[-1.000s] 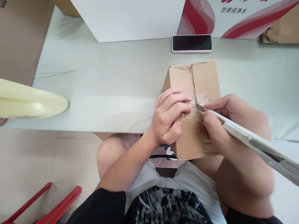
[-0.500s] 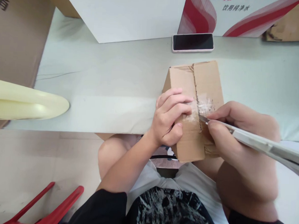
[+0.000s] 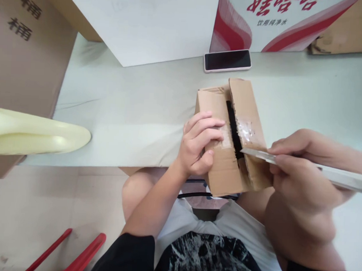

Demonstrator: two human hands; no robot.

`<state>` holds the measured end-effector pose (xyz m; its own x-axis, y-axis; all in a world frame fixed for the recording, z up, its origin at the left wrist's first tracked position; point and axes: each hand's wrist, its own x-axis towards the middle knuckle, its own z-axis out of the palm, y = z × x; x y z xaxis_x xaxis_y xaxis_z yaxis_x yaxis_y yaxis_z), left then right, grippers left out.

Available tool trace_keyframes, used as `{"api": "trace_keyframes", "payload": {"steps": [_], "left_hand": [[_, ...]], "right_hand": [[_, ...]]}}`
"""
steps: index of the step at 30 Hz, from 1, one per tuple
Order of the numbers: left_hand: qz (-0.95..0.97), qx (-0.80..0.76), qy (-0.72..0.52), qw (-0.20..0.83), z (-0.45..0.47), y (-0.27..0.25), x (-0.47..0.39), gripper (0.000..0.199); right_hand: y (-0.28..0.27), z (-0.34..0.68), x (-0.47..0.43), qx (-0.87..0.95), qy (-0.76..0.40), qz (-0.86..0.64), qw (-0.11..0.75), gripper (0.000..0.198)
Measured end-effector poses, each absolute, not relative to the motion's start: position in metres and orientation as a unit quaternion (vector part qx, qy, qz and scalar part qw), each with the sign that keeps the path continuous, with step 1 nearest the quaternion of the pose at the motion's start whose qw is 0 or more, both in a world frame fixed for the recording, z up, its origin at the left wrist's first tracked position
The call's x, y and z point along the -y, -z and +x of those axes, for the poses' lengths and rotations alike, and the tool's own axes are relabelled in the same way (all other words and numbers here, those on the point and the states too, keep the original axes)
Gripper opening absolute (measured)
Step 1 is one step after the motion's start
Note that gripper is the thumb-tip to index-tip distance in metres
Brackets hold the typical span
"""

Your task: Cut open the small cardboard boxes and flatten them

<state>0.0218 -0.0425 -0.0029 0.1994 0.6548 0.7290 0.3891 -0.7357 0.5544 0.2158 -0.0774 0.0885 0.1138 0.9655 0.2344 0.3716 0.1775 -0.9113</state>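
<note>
A small brown cardboard box (image 3: 224, 169) rests at the table's front edge, partly over my lap. Its top flaps stand slightly apart, with a dark gap running between them. Clear tape with ragged edges shows on the right flap (image 3: 247, 126). My left hand (image 3: 198, 146) grips the left side of the box, fingers bent over the left flap and thumb tucked near them. In my right hand (image 3: 308, 169) is a utility knife (image 3: 341, 176), pinched between thumb and fingers. The blade's tip reaches the gap beside the right flap.
Behind the box, a phone (image 3: 228, 61) lies against a white and red carton (image 3: 234, 22). A large brown carton (image 3: 28, 65) stands at left. A pale yellow rounded object (image 3: 43, 133) juts in from the left. Red stool legs (image 3: 86, 253) show on the floor.
The right flap has lifted, and the seam has widened into a dark gap. My right hand has moved right with the knife, while my left hand stays on the box. The view has shifted slightly.
</note>
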Motion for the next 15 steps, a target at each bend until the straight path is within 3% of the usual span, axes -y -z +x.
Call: {"api": "trace_keyframes", "payload": {"steps": [5, 8, 11, 15], "left_hand": [[0.763, -0.360, -0.519, 0.137, 0.002, 0.000, 0.034, 0.030], [0.724, -0.421, -0.524, 0.158, -0.020, 0.006, 0.024, 0.030], [0.638, -0.495, -0.552, 0.209, -0.041, 0.016, 0.016, 0.042], [0.472, -0.556, -0.606, 0.318, -0.055, 0.035, 0.016, 0.051]], "right_hand": [[-0.075, 0.222, 0.055, 0.511, -0.265, -0.500, 0.647, 0.015], [-0.059, 0.228, 0.036, 0.484, -0.266, -0.478, 0.683, 0.014], [-0.041, 0.234, 0.022, 0.489, -0.273, -0.513, 0.650, 0.017], [-0.015, 0.241, 0.010, 0.505, -0.342, -0.598, 0.521, 0.038]]}}
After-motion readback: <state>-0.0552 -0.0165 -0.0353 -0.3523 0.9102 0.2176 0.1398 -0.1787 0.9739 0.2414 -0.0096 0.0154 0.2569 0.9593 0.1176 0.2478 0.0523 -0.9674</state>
